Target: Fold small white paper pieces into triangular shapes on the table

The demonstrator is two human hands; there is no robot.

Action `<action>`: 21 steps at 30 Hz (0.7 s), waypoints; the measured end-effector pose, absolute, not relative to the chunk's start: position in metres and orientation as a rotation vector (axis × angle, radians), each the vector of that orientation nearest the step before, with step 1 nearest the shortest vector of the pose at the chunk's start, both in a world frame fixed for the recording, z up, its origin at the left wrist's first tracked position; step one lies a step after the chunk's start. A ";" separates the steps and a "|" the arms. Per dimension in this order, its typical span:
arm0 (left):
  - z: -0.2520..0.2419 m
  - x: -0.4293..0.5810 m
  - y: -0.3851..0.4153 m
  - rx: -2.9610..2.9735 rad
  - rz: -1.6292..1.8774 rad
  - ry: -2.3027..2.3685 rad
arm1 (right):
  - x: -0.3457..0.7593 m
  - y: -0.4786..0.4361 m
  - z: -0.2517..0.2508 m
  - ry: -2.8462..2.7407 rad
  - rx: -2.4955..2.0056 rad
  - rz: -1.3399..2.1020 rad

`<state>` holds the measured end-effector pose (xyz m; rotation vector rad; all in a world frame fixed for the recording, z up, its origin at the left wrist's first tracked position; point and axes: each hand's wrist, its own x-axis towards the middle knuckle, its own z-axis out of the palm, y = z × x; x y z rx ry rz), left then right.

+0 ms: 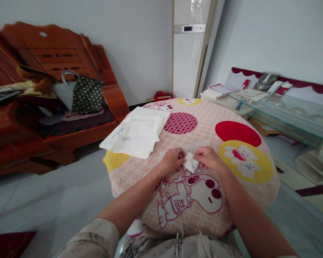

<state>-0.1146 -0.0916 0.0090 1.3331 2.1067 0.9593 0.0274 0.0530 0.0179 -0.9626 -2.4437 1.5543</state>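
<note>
In the head view, the folded white paper (191,163) sits just below and right of the frame's centre, at the tabletop (210,111). The left hand (174,158) pinches its left edge, grip closed; the right hand (208,157) pinches its right edge likewise. Printed sheets (140,130) lie left of centre.

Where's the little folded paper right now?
In the head view, the folded white paper is just right of the middle, between the left hand and right hand, right above the cartoon dog on the tablecloth.
</note>
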 end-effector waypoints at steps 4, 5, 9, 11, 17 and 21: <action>0.008 -0.112 -0.090 1.316 0.999 2.173 | 0.024 0.049 0.014 -2.423 -0.920 1.444; 0.008 -0.111 -0.090 1.318 0.997 2.184 | 0.024 0.048 0.014 -2.419 -0.932 1.424; 0.008 -0.109 -0.090 1.345 0.978 2.181 | 0.023 0.043 0.020 -2.407 -1.007 1.390; 0.008 -0.109 -0.090 1.369 0.975 2.163 | 0.023 0.042 0.021 -2.393 -1.011 1.403; 0.008 -0.110 -0.091 1.418 0.977 2.142 | 0.023 0.043 0.018 -2.437 -1.015 1.370; 0.008 -0.112 -0.093 1.431 0.961 2.118 | 0.023 0.044 0.016 -2.456 -0.882 1.303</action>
